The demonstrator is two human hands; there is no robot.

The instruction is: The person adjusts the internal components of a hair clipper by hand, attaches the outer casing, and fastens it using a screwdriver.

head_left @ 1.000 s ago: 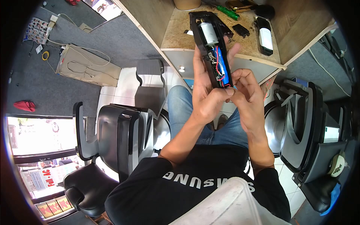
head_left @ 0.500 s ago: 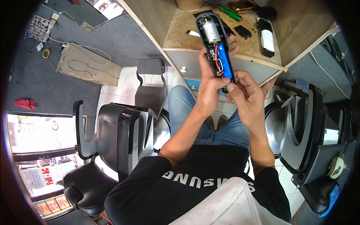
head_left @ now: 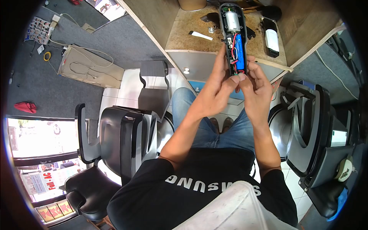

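Observation:
An opened hair clipper (head_left: 233, 50) is held out in front of me, over the shelf's front edge. Its silver motor (head_left: 232, 21), blue battery (head_left: 239, 48) and red and white wires lie exposed in the black housing. My left hand (head_left: 216, 90) grips the lower left side, fingers along the housing. From the other side my right hand (head_left: 256, 86) closes round the bottom end. Both thumbs meet at the lower end, on or beside the wires; what they press is partly hidden.
On the wooden shelf (head_left: 184, 36) lie a small white strip-like tool (head_left: 201, 35), dark parts, and a black-and-white device (head_left: 271, 41). Black barber chairs stand at left (head_left: 119, 142) and right (head_left: 306, 134). A cardboard box (head_left: 86, 71) is at the left.
The clipper has moved up and right and turned more upright. Both hands have moved with it, and the thumbs have come together at its lower end. The white tool is now more visible.

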